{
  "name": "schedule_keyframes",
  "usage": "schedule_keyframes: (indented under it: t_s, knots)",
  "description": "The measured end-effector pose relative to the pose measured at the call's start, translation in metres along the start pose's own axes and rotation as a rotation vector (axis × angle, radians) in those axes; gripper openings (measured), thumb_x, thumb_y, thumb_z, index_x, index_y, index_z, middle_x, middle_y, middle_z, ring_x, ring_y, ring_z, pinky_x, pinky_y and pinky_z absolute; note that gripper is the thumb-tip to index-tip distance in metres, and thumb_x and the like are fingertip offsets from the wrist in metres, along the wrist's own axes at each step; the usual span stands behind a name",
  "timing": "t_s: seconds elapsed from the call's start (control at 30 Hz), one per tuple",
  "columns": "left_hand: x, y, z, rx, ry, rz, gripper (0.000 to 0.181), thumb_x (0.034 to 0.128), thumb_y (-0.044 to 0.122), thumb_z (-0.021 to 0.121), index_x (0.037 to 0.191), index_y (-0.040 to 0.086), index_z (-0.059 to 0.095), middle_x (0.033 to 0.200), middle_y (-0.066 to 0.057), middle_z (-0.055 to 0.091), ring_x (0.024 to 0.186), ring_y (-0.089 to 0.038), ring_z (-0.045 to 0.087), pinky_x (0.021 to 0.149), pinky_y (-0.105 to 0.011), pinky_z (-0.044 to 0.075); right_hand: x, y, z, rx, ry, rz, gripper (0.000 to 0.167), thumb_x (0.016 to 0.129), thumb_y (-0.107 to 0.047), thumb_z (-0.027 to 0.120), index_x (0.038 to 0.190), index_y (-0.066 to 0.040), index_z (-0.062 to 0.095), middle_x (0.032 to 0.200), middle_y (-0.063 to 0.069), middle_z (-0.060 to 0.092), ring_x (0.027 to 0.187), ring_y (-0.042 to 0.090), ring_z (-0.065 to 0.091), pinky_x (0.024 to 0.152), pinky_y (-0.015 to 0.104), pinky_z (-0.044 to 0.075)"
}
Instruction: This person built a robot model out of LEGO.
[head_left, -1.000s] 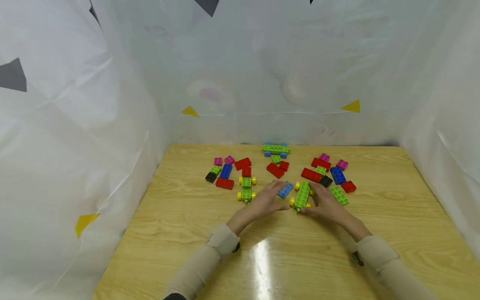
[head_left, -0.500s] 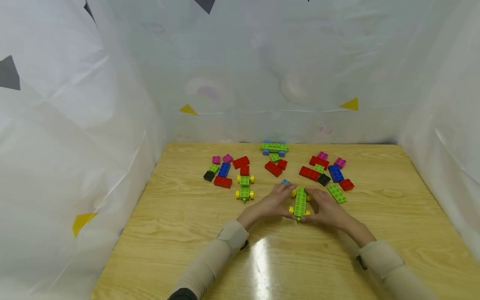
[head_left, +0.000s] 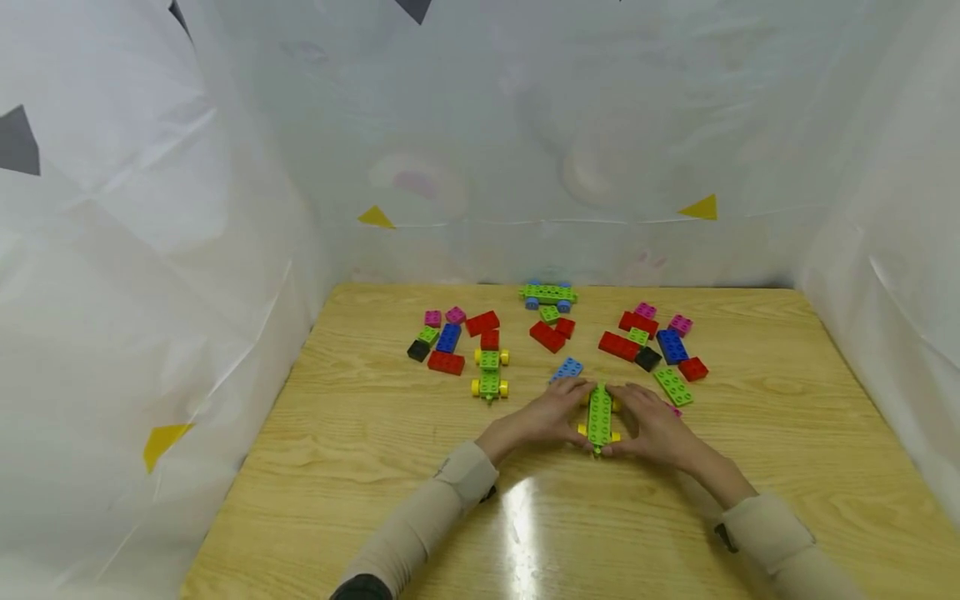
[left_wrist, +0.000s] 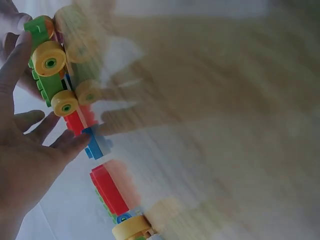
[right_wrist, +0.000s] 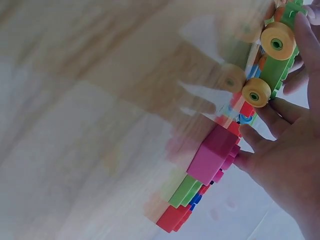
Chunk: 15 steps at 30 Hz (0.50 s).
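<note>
The green car base (head_left: 599, 417) has been drawn nearer, into easier reach; it is seemingly pinched by half-curled left hand (head_left: 546, 417) and right hand (head_left: 655, 423), contact partly hidden.

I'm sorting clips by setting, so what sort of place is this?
Probably an indoor play or recording spot: a wood-grain table screened off for block building. The signs: pale sheeting behind and on both sides, loose toy bricks, and a yellow-wheeled green car base.

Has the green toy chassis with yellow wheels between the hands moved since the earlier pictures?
Yes: measured against the table's far edge, the held green chassis has moved nearer to the person.
</note>
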<state>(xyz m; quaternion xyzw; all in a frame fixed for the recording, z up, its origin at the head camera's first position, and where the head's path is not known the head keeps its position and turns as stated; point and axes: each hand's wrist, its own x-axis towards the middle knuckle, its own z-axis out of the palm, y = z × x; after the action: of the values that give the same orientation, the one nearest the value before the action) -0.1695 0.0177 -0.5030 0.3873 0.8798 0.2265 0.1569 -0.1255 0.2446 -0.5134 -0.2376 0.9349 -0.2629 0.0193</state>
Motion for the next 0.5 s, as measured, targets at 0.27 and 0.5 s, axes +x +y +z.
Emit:
schedule_keyframes:
  t_s: [0.27,0.5]
  knots:
    - [-0.0005,0.0014,0.0003,0.048,-0.004,0.007,0.103,0.0764,0.050,0.077,0.154,0.010,0.021,0.154,-0.006,0.026,0.142,-0.019,0.022,0.111,-0.029,0.029,-0.0014,-0.0024,0.0009,-0.023,-0.020,0.008,0.098,0.071,-0.059,0.077,0.141,0.000,0.043,0.141,0.026,0.044,0.131,0.049,0.034,0.098,0.068,0.032]
    - [0.0026,0.0021,0.0014,0.093,-0.020,0.006,0.101,0.0760,0.055,0.075,0.153,0.014,0.025,0.151,-0.002,0.029,0.139,-0.016,0.025,0.110,-0.026,0.028,-0.0024,-0.0028,-0.0021,-0.036,-0.039,0.008,0.099,0.072,-0.060,0.075,0.142,0.001,0.042,0.142,0.026,0.043,0.132,0.048,0.033,0.099,0.066,0.032]
